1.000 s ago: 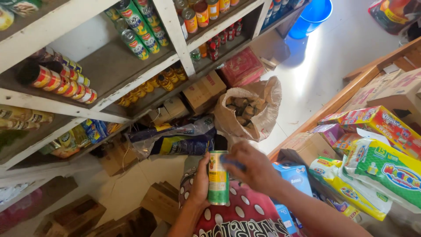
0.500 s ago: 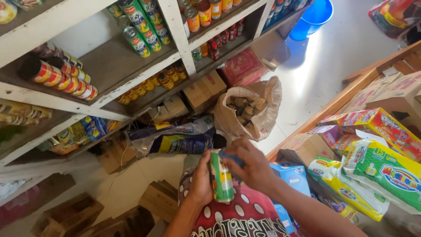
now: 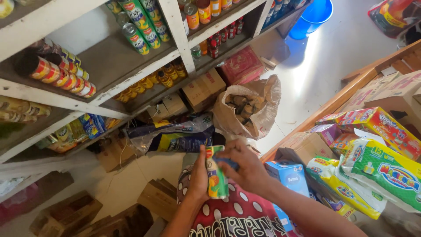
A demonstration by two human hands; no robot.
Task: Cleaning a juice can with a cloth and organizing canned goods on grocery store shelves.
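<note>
Held upright in the left hand [image 3: 199, 177]: a tall green can [image 3: 216, 172] with a fruit picture on its label, low in the middle of the view, above a red garment with white dots [image 3: 237, 215]. Left hand clamped on the can's side, thumb up along its left edge. Right hand [image 3: 247, 169] closed over the can's top right, fingers curled round a small dark blue object [image 3: 228, 163] pressed against the can; too small to tell what kind of object. Both hands together on the can, touching it from opposite sides.

Beyond the hands, on the floor: an open tan sack [image 3: 250, 109] full of brown lumps, and beside it to the left a crumpled dark plastic bag [image 3: 175, 136]. Against the wall, white wooden shelves [image 3: 131, 81] stocked with rows of cans, bottles and jars, more green cans [image 3: 140, 26] of the same sort on an upper shelf, red-and-yellow tins [image 3: 61, 74] lying on their sides further left. Cardboard boxes [image 3: 201, 90] under the lowest shelf. At the right, a wooden counter [image 3: 351, 94] stacked with colourful packets [image 3: 377, 171] and a blue carton [image 3: 289, 173] just beside the right forearm. A blue bucket [image 3: 313, 15] at the top, well apart from the hands.
</note>
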